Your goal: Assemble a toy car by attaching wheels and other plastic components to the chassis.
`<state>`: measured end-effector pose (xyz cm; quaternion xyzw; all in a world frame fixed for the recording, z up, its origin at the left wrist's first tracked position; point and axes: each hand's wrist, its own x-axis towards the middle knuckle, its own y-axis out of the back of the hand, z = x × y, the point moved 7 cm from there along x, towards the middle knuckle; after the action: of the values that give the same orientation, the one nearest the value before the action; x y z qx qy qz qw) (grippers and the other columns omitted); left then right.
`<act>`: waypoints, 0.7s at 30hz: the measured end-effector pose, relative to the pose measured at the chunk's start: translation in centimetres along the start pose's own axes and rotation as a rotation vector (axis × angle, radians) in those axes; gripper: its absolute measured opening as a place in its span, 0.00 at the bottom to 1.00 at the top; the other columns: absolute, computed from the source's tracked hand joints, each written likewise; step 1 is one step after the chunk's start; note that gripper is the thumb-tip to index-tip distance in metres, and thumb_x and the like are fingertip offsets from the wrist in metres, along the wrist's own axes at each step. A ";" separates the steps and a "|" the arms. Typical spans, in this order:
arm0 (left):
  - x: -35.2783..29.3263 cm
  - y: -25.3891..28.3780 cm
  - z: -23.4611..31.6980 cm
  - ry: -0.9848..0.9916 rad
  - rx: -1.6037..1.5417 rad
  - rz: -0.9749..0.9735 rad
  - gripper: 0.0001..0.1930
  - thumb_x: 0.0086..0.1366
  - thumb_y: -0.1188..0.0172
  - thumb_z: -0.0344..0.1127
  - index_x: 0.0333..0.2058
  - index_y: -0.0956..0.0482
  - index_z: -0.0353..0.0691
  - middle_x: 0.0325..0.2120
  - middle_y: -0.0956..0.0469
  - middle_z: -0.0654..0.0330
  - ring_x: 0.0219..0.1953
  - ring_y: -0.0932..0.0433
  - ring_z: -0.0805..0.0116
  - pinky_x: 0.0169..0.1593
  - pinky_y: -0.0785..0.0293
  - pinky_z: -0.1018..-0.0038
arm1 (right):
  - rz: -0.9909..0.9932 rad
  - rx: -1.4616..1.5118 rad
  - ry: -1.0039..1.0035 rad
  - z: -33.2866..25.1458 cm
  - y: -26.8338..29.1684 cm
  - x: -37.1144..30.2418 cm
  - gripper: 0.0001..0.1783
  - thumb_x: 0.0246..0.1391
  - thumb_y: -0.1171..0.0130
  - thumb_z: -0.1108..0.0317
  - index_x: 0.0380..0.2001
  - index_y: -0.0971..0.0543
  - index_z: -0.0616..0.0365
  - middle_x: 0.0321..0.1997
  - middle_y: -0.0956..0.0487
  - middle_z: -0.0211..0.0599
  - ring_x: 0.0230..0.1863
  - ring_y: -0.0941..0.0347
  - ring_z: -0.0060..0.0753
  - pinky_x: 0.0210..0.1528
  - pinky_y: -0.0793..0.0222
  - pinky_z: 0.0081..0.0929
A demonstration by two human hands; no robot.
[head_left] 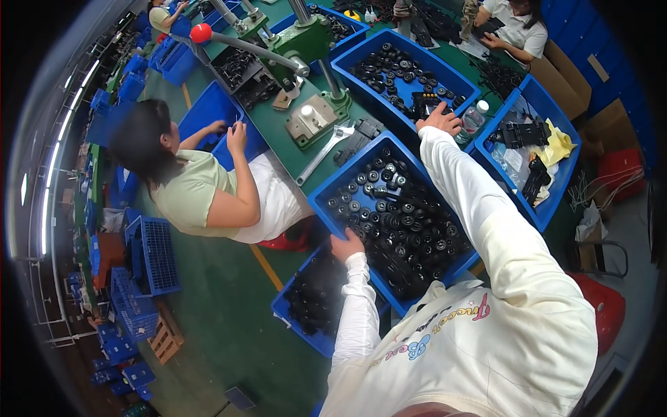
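Observation:
A blue bin (326, 210) full of small black wheels (410, 221) and other black parts stands tilted in front of me. My left hand (347, 245) is closed over its left rim. Beyond it is a second blue bin (347, 61), holding more black wheels (396, 62). My right hand (440, 121) reaches over that bin's near edge with fingers apart. Its fingertips are at a black part with small yellow-orange bits (426, 104); whether they grip it is hard to see. A clear bottle (474, 118) stands just right of this hand.
A green lever press (306, 45) with a red knob and an adjustable wrench (325, 154) are on the green table. To the right, a blue bin (549, 215) holds black parts and yellow cloth. A co-worker (201, 181) sits at the left, another (517, 31) at the far right. A lower bin (319, 340) stands below.

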<state>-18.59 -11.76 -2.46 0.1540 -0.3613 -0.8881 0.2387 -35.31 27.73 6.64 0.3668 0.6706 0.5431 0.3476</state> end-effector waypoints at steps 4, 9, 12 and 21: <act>0.2 -0.2 -0.5 -0.005 -0.024 -0.005 0.15 0.58 0.38 0.38 0.37 0.25 0.31 0.33 0.20 0.42 0.37 0.21 0.41 0.42 0.26 0.55 | -0.114 -0.059 0.053 -1.1 -0.4 1.2 0.50 0.38 0.30 0.50 0.63 0.43 0.48 0.60 0.34 0.51 0.63 0.41 0.52 0.64 0.50 0.51; 0.3 -0.3 -0.5 -0.024 -0.022 0.015 0.16 0.58 0.38 0.39 0.37 0.25 0.31 0.32 0.20 0.42 0.37 0.21 0.41 0.42 0.26 0.55 | -0.118 -0.098 0.062 -1.0 -1.2 1.8 0.51 0.38 0.30 0.50 0.64 0.45 0.47 0.61 0.36 0.50 0.64 0.41 0.53 0.64 0.50 0.51; 0.5 -0.4 -0.7 -0.011 -0.014 0.003 0.16 0.58 0.38 0.39 0.37 0.25 0.31 0.32 0.20 0.42 0.37 0.21 0.40 0.42 0.26 0.55 | -0.106 -0.118 0.100 -0.8 -1.4 1.5 0.53 0.39 0.31 0.51 0.65 0.47 0.47 0.63 0.38 0.51 0.64 0.42 0.55 0.64 0.51 0.52; 0.3 -0.1 -0.9 0.015 -0.001 0.012 0.16 0.58 0.39 0.40 0.34 0.25 0.31 0.30 0.20 0.41 0.35 0.21 0.40 0.40 0.25 0.54 | 0.206 0.275 0.658 -3.4 2.7 -6.0 0.49 0.43 0.33 0.52 0.66 0.45 0.53 0.67 0.44 0.53 0.72 0.58 0.57 0.71 0.63 0.52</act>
<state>-18.51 -12.31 -3.19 0.1586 -0.3601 -0.8856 0.2469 -35.05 21.27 10.30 0.2812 0.7728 0.5690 0.0044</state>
